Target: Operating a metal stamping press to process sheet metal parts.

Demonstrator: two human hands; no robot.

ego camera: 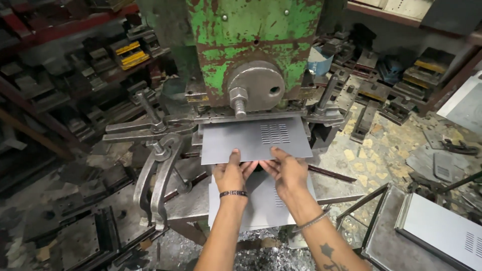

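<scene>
Under green press (251, 35), hand-held slotted sheet (241, 143)

1. A worn green press bed (251, 118) carries a grey metal sheet (241, 145) punched with slots.
2. A second slotted sheet (261, 206) lies on the lower ledge nearer.
3. Metal scrap (251, 253) litters the floor (371, 150).

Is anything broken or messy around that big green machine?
Yes. The green press has paint flaking off, showing rusty patches. Metal scraps are scattered on the floor below the hands. The slotted sheet the left hand and right hand hold looks flat and undamaged.
</scene>
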